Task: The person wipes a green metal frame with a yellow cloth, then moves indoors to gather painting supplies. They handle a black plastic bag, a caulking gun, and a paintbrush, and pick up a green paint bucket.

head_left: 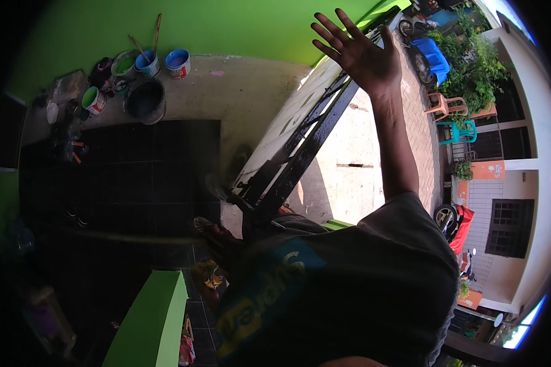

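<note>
Right hand (358, 52) spread open, black gate (300, 153) just beneath.

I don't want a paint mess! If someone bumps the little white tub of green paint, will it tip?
The white tub of green paint looks small and open-topped, so it probably tips and spills easily. It seems nearly full, so likely heavy for its size. Neighbouring paint buckets might partly block it.

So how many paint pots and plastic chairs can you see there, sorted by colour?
Blue paint pots: 2
Green paint pots: 2
Dark bucket: 1
Orange plastic chair: 1
Teal plastic chair: 1
Total: 7
The raised hand holds nothing, fingers spread.
</note>
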A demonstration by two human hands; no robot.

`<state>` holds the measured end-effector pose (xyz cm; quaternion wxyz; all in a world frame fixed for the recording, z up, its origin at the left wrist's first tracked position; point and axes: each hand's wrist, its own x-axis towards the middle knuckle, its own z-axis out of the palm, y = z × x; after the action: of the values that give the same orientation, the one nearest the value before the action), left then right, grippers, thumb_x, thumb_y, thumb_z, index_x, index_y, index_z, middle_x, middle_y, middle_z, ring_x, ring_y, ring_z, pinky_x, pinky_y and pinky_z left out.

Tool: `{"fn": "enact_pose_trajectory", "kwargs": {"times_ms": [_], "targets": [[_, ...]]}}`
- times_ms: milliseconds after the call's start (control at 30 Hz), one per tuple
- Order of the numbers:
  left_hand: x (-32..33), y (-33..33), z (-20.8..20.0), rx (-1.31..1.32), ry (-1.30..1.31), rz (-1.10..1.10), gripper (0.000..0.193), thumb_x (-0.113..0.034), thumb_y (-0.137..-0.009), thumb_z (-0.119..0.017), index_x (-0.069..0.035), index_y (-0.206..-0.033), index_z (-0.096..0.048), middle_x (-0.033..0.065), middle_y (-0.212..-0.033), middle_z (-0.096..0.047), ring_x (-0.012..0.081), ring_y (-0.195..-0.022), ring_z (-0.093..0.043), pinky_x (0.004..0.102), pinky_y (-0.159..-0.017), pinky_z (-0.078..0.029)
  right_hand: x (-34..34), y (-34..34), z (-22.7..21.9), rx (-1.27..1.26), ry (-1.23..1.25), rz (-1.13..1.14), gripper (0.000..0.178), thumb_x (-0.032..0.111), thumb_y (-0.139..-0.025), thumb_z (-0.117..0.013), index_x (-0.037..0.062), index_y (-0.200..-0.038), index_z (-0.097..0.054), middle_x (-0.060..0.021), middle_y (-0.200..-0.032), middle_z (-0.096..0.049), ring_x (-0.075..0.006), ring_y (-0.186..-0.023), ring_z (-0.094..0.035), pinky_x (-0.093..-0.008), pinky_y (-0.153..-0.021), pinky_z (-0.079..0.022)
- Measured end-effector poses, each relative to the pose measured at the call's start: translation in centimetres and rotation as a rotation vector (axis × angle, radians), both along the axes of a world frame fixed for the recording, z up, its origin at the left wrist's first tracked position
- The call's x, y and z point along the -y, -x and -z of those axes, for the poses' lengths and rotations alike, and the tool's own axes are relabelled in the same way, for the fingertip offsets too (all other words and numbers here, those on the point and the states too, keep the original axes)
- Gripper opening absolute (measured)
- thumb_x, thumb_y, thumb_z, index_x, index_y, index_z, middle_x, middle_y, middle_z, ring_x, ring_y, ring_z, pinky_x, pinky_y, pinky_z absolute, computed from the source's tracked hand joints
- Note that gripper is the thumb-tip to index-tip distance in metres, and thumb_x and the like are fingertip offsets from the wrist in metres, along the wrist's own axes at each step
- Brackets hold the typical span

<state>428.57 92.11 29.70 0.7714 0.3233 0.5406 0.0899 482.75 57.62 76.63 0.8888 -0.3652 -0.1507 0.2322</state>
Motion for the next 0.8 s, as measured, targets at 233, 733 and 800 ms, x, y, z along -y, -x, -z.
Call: {"fn": "enact_pose_trajectory", "kwargs": {"times_ms": [233, 733, 800], "targets": [[-17.1, -11.9, -11.5, 0.177, 0.071, 0.25, 0.035, -0.021, -0.091, -0.054, 0.0, -0.119, -0.054, 0.0114, -0.107, -0.063, 0.0233, -0.094, -0.065, 0.0397, -0.078, -0.057, -9.8, 4.8, 1.0, -0.128, 0.041, -0.047, 0.077, 0.054, -0.095, -0.031, 0.0013, -0.147, -0.012, -0.0261, -0.152, -0.011, -0.0365, -0.142, -0.014, -0.0492, -0.117, -0.011], [-24.8, -39.8, -20.9, 0.672, 0.625, 0.37, 0.048, -0.04, -0.094, -0.054, -0.01, -0.13, -0.044, 0.0062, -0.12, -0.055, 0.0155, -0.107, -0.058, 0.0347, -0.088, -0.052, -51.4, 3.2, 16.4, 1.308, 1.116, 0.045, 0.044, 0.042, -0.087, -0.05, 0.0042, -0.108, -0.059, -0.0146, -0.098, -0.056, -0.0315, -0.095, -0.051, -0.0458, -0.095, -0.03], [-28.9, -42.6, -20.9, 0.707, 0.582, 0.302, 0.045, -0.041, -0.096, -0.05, -0.01, -0.128, -0.046, 0.0059, -0.119, -0.056, 0.0147, -0.105, -0.058, 0.0345, -0.087, -0.052, -57.7, 2.4, 20.9, 1.406, 1.121, -0.008, 0.044, 0.041, -0.088, -0.047, 0.0051, -0.11, -0.059, -0.0147, -0.097, -0.056, -0.033, -0.097, -0.051, -0.0485, -0.099, -0.025]]}}
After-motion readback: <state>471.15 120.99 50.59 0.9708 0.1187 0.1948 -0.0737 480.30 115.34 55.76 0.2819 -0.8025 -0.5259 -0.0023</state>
